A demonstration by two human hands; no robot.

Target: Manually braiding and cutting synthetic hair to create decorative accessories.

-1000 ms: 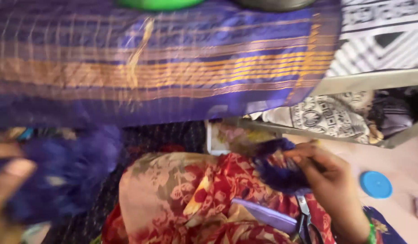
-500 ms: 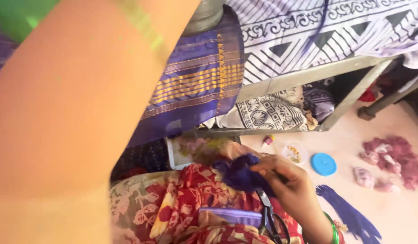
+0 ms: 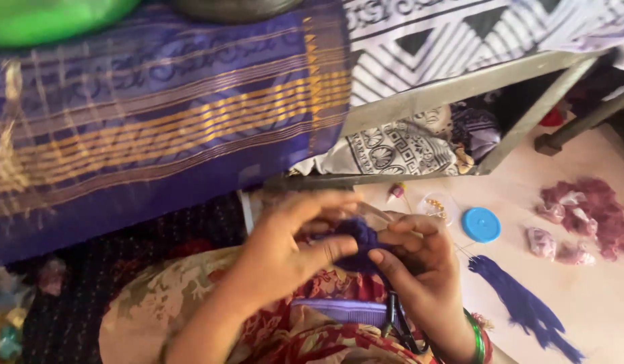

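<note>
My left hand [image 3: 295, 249] and my right hand [image 3: 420, 259] meet over my lap, both pinching a small dark purple bundle of threads [image 3: 361, 239] between fingers and thumbs. The right wrist wears green bangles [image 3: 477, 337]. Black-handled scissors [image 3: 401, 323] lie on my lap just below the right hand, beside a lilac strip [image 3: 342, 312]. A purple and gold woven cloth [image 3: 157, 128] hangs over the bed edge above my hands.
On the pale floor at right lie a purple thread tassel [image 3: 521, 303], a blue round lid [image 3: 481, 224], a small clear dish of beads [image 3: 436, 205] and pinkish fabric scraps [image 3: 588, 212]. A metal bed frame [image 3: 460, 87] with patterned black-and-white cloth stands behind.
My left arm, which filled the view close to the camera, has come down and joined the right hand on the purple bundle. The view swung left and steadied.
</note>
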